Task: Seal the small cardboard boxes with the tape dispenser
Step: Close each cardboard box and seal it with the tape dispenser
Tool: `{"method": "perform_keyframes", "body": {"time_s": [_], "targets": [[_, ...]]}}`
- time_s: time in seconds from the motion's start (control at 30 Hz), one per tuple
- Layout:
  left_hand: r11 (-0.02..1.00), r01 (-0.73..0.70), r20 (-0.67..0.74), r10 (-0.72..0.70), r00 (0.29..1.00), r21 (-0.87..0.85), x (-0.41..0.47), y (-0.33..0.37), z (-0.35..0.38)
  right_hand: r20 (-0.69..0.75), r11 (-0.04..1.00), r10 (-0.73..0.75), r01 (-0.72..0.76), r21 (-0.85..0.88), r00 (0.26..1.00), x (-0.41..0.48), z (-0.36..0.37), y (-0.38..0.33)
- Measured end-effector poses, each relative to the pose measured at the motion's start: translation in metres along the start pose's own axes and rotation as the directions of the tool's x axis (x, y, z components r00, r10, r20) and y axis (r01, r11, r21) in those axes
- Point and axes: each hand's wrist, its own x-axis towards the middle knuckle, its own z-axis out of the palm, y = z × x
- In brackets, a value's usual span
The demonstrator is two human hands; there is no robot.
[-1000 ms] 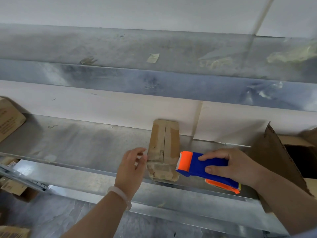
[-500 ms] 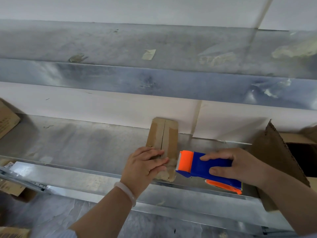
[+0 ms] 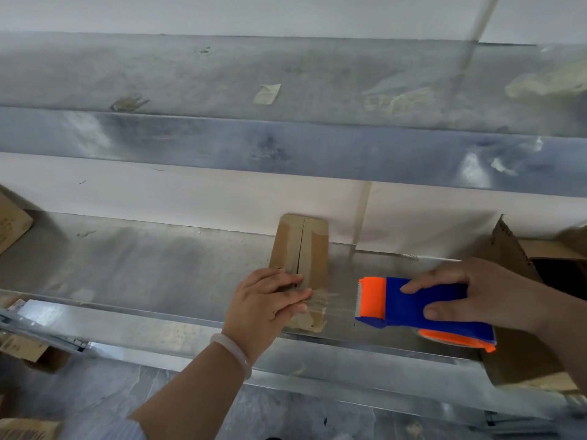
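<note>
**Tape stretching rightward off the box's near end**

The box (image 3: pixel 313 249) is lying on the metal shelf (image 3: pixel 143 265), its long axis running away from the person until the far end is touching the wall (image 3: pixel 190 198). Its seam (image 3: pixel 301 246) is following that same axis. A clear strip of tape (image 3: pixel 336 304) is crossing the near end and stretching to the right, toward the dispenser (image 3: pixel 422 308), which is hovering just beside the box.

The left hand (image 3: pixel 263 300) is the nearer one: it is lying over the box's near end with fingers fairly straight and together, pressing down where the tape starts. The right hand (image 3: pixel 486 290) is gripping the dispenser, fingers over the top and thumb on the near side, toothed edge facing the box. An open carton (image 3: pixel 514 249) is sitting behind that hand. Judging by this, cutting or running the tape will depend on the left hand holding the box down.
</note>
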Motion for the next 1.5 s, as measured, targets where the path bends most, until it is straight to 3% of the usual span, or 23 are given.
{"method": "perform_keyframes", "body": {"time_s": [0.13,0.27,0.4,0.5,0.87,1.03,1.27,1.37,1.5], "targets": [[1.0,0.026,0.011,-0.026,1.0,0.001,-0.001,0.001,0.0,0.076,0.997,0.056,-0.051,-0.062,0.996,-0.005,-0.012,-0.004],[0.999,0.031,0.0,-0.031,1.0,-0.008,-0.001,0.002,0.0,0.027,0.971,0.093,-0.084,-0.226,0.995,-0.001,-0.004,-0.007],[1.0,0.028,-0.012,-0.029,1.0,-0.002,-0.002,0.004,-0.001,-0.086,0.844,0.043,-0.082,-0.53,0.995,0.01,0.031,-0.006],[0.999,0.039,-0.014,-0.039,0.999,0.003,-0.001,0.008,-0.003,-0.172,0.74,-0.014,-0.106,-0.665,0.985,0.014,0.061,-0.007],[0.999,0.041,-0.009,-0.041,0.999,0.005,0.002,0.01,-0.004,-0.243,0.681,0.025,-0.195,-0.706,0.97,0.033,0.097,0.001],[0.999,0.039,-0.006,-0.039,0.999,-0.013,0.002,0.012,-0.005,-0.418,0.691,-0.014,-0.293,-0.661,0.908,0.036,0.081,0.027],[0.998,0.053,0.001,-0.053,0.999,-0.018,0.001,0.01,-0.004,-0.485,0.683,-0.042,-0.33,-0.652,0.873,0.063,0.074,0.065],[0.998,0.048,-0.006,-0.048,0.999,-0.033,0.002,0.01,-0.005,-0.415,0.721,-0.175,-0.171,-0.671,0.893,0.063,0.088,0.089],[0.998,0.065,0.02,-0.065,0.998,-0.02,0.004,0.01,-0.008,-0.411,0.534,-0.377,-0.168,-0.829,0.83,0.055,0.128,0.112]]}}
